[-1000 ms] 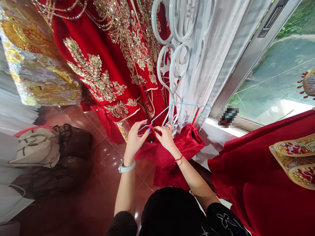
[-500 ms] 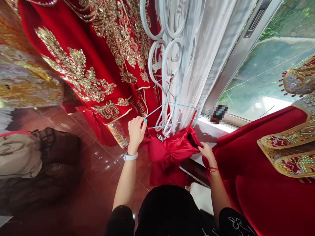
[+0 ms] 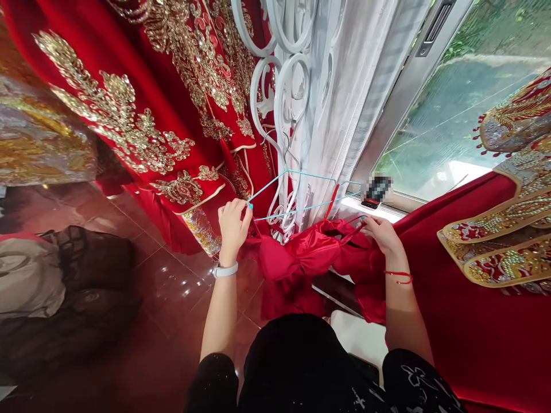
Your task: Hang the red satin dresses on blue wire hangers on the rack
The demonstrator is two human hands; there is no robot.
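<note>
Left grip: my left hand point(image 3: 233, 225) is pinching the near-left corner of the blue hanger point(image 3: 267, 187), thumb and fingers closing on the wire.
Right grip: my right hand point(image 3: 383, 234) is pinching a thin red strip of the red dress point(image 3: 316, 251), below the hanger's right end; whether strap or edge, I cannot tell.
Dress: it is hanging below the hanger, its satin bodice gathering into folds between my two hands.
Strap: a thin red strap point(image 3: 332, 201) is reaching up to the hanger's right part.
Wrists: I am wearing a white wristband point(image 3: 226, 269) on the left and a red cord point(image 3: 398, 277) on the right, both nearer me than the hanger.
Rack: white scrolled metalwork point(image 3: 293, 94) is standing behind the hanger.
Embroidered gown: a red gown with gold sequins point(image 3: 142, 115) is hanging left of the hanger.
Curtain and window: white fabric point(image 3: 357, 86) is falling behind and right of the hanger, and a window point(image 3: 456, 103) is showing farther right.
Beaded garment: red cloth with beaded panels point(image 3: 495, 229) is hanging well right of the hanger.
Floor: a beige bag point(image 3: 30, 278) and dark sheer material point(image 3: 101, 261) are lying well left of the hanger, on reddish tiles point(image 3: 172, 275).
</note>
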